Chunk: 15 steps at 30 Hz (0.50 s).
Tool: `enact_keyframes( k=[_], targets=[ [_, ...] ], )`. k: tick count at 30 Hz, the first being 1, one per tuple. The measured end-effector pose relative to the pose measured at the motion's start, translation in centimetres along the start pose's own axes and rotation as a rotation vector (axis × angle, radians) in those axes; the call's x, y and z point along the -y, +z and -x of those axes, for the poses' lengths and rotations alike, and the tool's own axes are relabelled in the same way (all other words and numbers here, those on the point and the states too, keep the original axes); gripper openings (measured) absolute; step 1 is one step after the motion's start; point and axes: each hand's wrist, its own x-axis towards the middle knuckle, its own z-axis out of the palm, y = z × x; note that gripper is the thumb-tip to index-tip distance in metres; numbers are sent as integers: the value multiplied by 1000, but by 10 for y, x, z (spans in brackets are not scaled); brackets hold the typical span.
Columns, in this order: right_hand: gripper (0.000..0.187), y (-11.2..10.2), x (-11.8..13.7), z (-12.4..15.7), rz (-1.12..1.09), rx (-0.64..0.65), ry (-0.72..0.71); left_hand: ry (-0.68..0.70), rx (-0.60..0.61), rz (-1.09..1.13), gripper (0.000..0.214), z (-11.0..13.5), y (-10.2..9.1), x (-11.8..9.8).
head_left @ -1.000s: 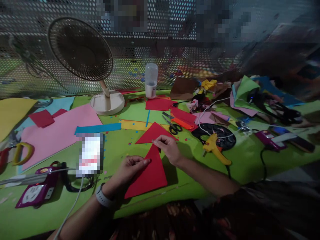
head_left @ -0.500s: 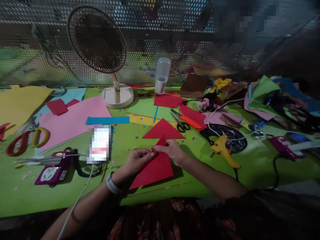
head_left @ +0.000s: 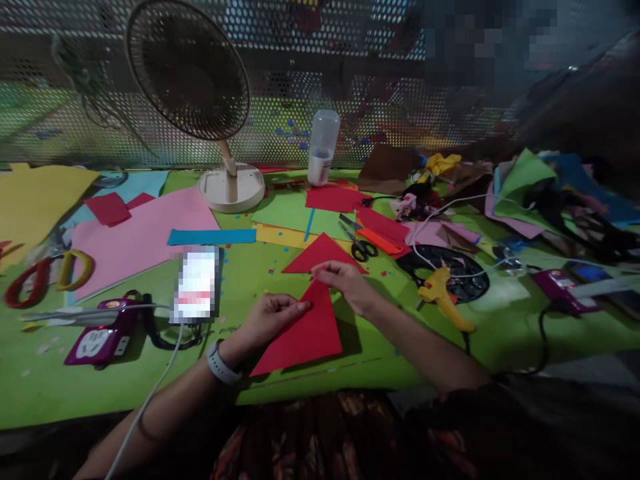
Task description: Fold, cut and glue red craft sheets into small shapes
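A red paper triangle [head_left: 307, 330] lies flat on the green table [head_left: 250, 280] in front of me. My left hand [head_left: 273, 317], with a white watch on the wrist, presses its fingertips on the triangle's left edge. My right hand [head_left: 347, 283] pinches the triangle's top tip between thumb and fingers. A second red triangle [head_left: 320, 257] lies just beyond it.
A desk fan [head_left: 187, 70] stands at the back left, a plastic bottle [head_left: 323, 147] behind centre. Scissors [head_left: 357, 241], a yellow glue gun [head_left: 443, 297], a phone [head_left: 196, 285], a purple power strip [head_left: 103, 333], cables and several coloured paper sheets [head_left: 140, 233] lie around.
My left fingertips slid down and left from the tip to the triangle's left edge. My right hand stays pinched on the tip. The view shifted slightly.
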Motion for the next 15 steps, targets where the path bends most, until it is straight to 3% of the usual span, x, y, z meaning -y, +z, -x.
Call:
enact_keyframes(
  k=[4, 11, 15],
  targets=[
    [27, 13, -8, 10, 122, 61, -38, -44, 57, 34, 41, 1, 0, -6],
    [28, 24, -22, 16, 76, 126, 22, 23, 36, 58, 40, 1, 3, -6],
    [26, 20, -15, 11, 51, 67, 3, 39, 48, 37, 41, 2, 2, -5]
  ],
)
